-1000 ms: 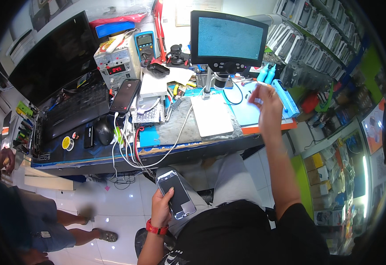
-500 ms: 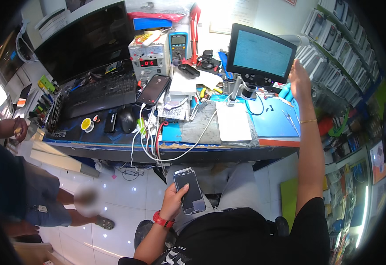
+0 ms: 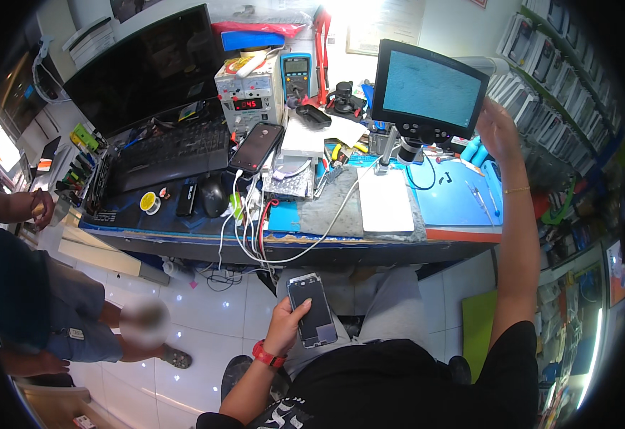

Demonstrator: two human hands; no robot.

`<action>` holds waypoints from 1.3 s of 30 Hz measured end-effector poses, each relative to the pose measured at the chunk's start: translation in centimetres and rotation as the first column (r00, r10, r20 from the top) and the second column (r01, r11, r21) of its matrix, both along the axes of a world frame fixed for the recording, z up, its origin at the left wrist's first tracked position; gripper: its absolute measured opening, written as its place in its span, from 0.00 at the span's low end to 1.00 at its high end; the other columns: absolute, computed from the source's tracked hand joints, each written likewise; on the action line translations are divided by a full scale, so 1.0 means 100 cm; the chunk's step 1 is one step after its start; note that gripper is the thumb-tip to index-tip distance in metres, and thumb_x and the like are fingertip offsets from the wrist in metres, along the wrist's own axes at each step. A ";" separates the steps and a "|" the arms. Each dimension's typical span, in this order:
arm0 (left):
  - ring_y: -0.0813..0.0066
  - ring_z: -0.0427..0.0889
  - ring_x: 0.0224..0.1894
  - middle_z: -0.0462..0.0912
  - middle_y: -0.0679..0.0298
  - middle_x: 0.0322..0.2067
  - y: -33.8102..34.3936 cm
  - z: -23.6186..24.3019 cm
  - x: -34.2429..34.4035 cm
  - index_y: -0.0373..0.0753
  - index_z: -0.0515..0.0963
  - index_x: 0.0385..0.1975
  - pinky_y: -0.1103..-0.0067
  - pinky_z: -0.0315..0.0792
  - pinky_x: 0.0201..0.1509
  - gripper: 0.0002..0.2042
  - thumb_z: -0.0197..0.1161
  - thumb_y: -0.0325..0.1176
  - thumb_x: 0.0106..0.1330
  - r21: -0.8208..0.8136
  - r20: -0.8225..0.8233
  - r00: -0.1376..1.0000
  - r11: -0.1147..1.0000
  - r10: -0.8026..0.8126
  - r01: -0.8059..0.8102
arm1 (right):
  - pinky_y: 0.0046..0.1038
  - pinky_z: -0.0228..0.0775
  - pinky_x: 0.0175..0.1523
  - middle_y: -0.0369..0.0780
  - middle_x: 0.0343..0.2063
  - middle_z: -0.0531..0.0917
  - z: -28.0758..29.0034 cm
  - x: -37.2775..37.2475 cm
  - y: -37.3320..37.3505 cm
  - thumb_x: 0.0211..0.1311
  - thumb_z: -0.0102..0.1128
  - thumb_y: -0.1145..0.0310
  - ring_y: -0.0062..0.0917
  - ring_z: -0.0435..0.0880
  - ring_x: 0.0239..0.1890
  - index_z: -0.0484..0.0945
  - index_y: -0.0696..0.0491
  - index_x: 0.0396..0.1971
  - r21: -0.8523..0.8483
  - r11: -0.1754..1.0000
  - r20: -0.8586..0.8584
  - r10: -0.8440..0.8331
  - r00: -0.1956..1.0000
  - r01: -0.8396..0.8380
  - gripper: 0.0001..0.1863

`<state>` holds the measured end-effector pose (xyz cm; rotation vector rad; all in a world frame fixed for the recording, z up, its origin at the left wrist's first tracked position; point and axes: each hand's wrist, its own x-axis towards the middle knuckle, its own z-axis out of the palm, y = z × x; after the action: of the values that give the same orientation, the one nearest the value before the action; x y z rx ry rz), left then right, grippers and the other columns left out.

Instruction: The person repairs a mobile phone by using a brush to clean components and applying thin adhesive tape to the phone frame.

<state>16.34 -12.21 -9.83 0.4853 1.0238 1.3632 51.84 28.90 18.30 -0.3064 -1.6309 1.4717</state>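
Low over my lap, my left hand (image 3: 282, 327) grips a phone screen assembly (image 3: 316, 325), dark with metal fittings, its thumb across the face. A red watch is on that wrist. My right hand (image 3: 497, 133) is raised at the right edge of a microscope's display (image 3: 427, 89), fingers curved toward it and partly hidden, so their grip is unclear. Below the display are the microscope lens (image 3: 409, 152), a white stand base (image 3: 386, 204) and a blue mat (image 3: 447, 205) holding tweezers (image 3: 478, 200) and small dark parts. Light-blue bottles (image 3: 472, 149) stand beside my right hand.
The bench (image 3: 184, 230) also holds a power supply (image 3: 249, 93), multimeter (image 3: 297, 75), cabled phone (image 3: 255, 149), laptop (image 3: 159, 157), mouse (image 3: 212, 198) and tangled white cables. A dark monitor (image 3: 141, 64) stands at back left. A person (image 3: 12, 286) stands at left. Shelves of packages (image 3: 541, 71) line the right.
My right hand has moved up from over the blue mat to the display's right edge. The bench appears further right as the view shifted. My left hand still holds the phone assembly.
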 end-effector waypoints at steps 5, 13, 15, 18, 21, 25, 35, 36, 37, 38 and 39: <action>0.78 0.86 0.46 0.87 0.63 0.47 0.003 0.003 0.003 0.33 0.80 0.54 0.78 0.80 0.53 0.12 0.62 0.29 0.76 -0.007 0.004 1.000 1.000 0.025 -0.025 | 0.32 0.70 0.61 0.38 0.49 0.85 -0.009 0.011 0.012 0.80 0.53 0.58 0.21 0.80 0.52 0.79 0.59 0.55 0.013 0.999 -0.007 0.044 0.999 -0.044 0.19; 0.78 0.85 0.47 0.87 0.63 0.47 0.004 0.003 0.003 0.33 0.80 0.53 0.78 0.79 0.53 0.11 0.62 0.28 0.75 -0.015 -0.027 0.998 0.998 0.053 -0.053 | 0.24 0.69 0.46 0.32 0.35 0.83 0.004 0.009 -0.001 0.78 0.58 0.55 0.15 0.77 0.36 0.80 0.54 0.44 -0.014 1.000 0.168 0.024 0.986 -0.022 0.16; 0.78 0.85 0.47 0.87 0.63 0.46 0.005 0.003 0.005 0.33 0.80 0.53 0.78 0.79 0.53 0.11 0.63 0.28 0.75 -0.009 -0.024 0.998 0.999 0.050 -0.050 | 0.25 0.71 0.48 0.33 0.34 0.84 0.002 0.017 0.007 0.77 0.60 0.55 0.16 0.79 0.35 0.80 0.55 0.45 -0.036 0.999 0.181 0.033 0.983 -0.027 0.16; 0.78 0.85 0.46 0.87 0.63 0.46 0.004 0.002 0.005 0.33 0.80 0.53 0.79 0.78 0.53 0.11 0.63 0.28 0.75 0.002 -0.015 0.998 0.998 0.056 -0.056 | 0.22 0.66 0.39 0.26 0.23 0.71 0.002 0.011 0.006 0.76 0.61 0.54 0.12 0.68 0.27 0.78 0.51 0.38 -0.003 1.000 0.186 -0.004 0.982 0.004 0.15; 0.77 0.85 0.47 0.87 0.63 0.47 0.004 0.002 0.004 0.33 0.79 0.54 0.78 0.79 0.53 0.12 0.62 0.28 0.75 0.014 -0.026 0.998 0.998 0.054 -0.054 | 0.19 0.59 0.32 0.24 0.21 0.62 0.006 0.010 0.006 0.76 0.62 0.53 0.11 0.58 0.23 0.74 0.49 0.33 -0.052 0.995 0.187 0.090 0.978 -0.082 0.16; 0.76 0.85 0.48 0.86 0.63 0.49 0.004 0.002 0.002 0.33 0.79 0.56 0.77 0.79 0.55 0.13 0.61 0.27 0.75 0.021 -0.029 0.999 0.999 0.045 -0.044 | 0.17 0.50 0.26 0.23 0.18 0.61 0.005 0.012 0.003 0.75 0.63 0.54 0.09 0.56 0.19 0.72 0.48 0.28 -0.022 0.999 0.199 -0.037 0.979 0.042 0.18; 0.78 0.85 0.46 0.87 0.63 0.47 0.005 0.001 0.004 0.32 0.79 0.54 0.78 0.79 0.53 0.12 0.62 0.27 0.75 0.021 -0.011 0.998 0.998 0.056 -0.056 | 0.20 0.74 0.41 0.31 0.25 0.75 -0.035 0.008 -0.017 0.79 0.56 0.57 0.14 0.73 0.29 0.79 0.56 0.41 0.090 0.870 0.141 -0.493 0.859 0.485 0.16; 0.78 0.85 0.46 0.87 0.63 0.47 0.006 0.001 0.005 0.32 0.79 0.54 0.78 0.79 0.53 0.12 0.62 0.28 0.75 0.022 -0.003 0.999 0.998 0.051 -0.051 | 0.22 0.74 0.49 0.36 0.34 0.80 -0.040 0.020 -0.009 0.79 0.58 0.61 0.14 0.77 0.38 0.81 0.57 0.42 0.218 0.848 0.218 -0.525 0.823 0.483 0.14; 0.78 0.85 0.46 0.87 0.63 0.47 0.006 0.001 0.005 0.32 0.79 0.55 0.78 0.79 0.53 0.12 0.62 0.28 0.75 0.022 0.001 0.998 0.998 0.055 -0.055 | 0.22 0.74 0.47 0.36 0.33 0.81 -0.037 0.018 -0.009 0.78 0.58 0.62 0.14 0.77 0.37 0.81 0.57 0.41 0.395 0.724 0.184 -0.666 0.723 0.566 0.13; 0.78 0.85 0.46 0.87 0.63 0.47 0.006 0.001 0.006 0.32 0.79 0.55 0.78 0.79 0.53 0.12 0.62 0.28 0.75 0.023 0.006 0.998 0.998 0.058 -0.058 | 0.22 0.74 0.45 0.36 0.32 0.81 -0.034 0.016 -0.010 0.77 0.59 0.63 0.14 0.78 0.36 0.82 0.57 0.41 0.555 0.561 0.118 -0.784 0.609 0.615 0.12; 0.78 0.85 0.46 0.87 0.63 0.47 0.007 0.002 0.006 0.32 0.79 0.55 0.78 0.79 0.53 0.12 0.62 0.28 0.75 0.026 0.005 0.999 0.998 0.052 -0.052 | 0.22 0.74 0.44 0.36 0.31 0.82 -0.031 0.015 -0.011 0.76 0.60 0.64 0.14 0.78 0.34 0.83 0.57 0.40 0.687 0.368 0.024 -0.874 0.486 0.627 0.11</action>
<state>16.95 -11.53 -9.66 0.4778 1.0225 1.4244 53.34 27.81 15.19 -0.9119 -1.7674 0.0913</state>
